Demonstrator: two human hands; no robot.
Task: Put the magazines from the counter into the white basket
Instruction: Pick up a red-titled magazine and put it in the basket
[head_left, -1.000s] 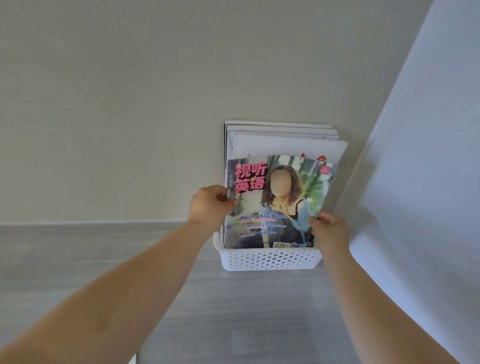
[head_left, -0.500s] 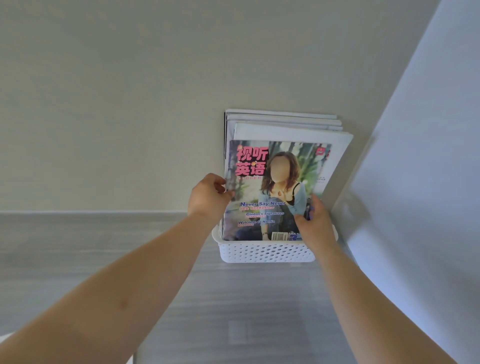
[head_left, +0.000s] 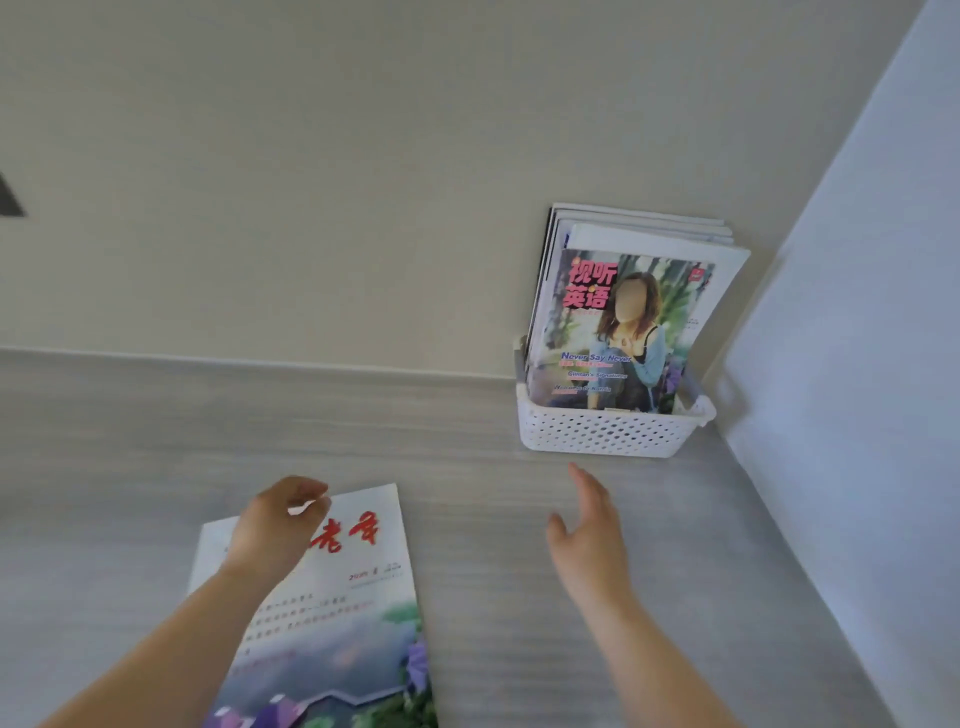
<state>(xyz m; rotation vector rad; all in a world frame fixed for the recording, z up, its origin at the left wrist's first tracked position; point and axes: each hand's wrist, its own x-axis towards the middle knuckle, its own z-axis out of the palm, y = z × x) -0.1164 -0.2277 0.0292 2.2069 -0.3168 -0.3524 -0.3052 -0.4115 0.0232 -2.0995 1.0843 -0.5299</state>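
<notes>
A white perforated basket (head_left: 602, 434) stands in the far right corner of the grey counter. Several magazines stand upright in it, leaning on the back wall; the front one (head_left: 623, 332) has pink lettering and a woman on its cover. Another magazine (head_left: 353, 613), white with red characters and a landscape picture, lies flat on the counter near me. My left hand (head_left: 275, 525) hovers over its top edge with the fingers curled and nothing in them. My right hand (head_left: 587, 525) is open, fingers apart, in the air between the flat magazine and the basket.
A beige wall (head_left: 363, 182) runs behind the counter (head_left: 467, 571). A pale bluish wall (head_left: 857, 364) closes the right side, right beside the basket. A dark patch (head_left: 8, 197) shows on the back wall at the far left.
Both hands have let go of the pink-lettered magazine, which now stands in the basket. They have drawn back toward me, the left over the flat magazine. The view has swung down and left.
</notes>
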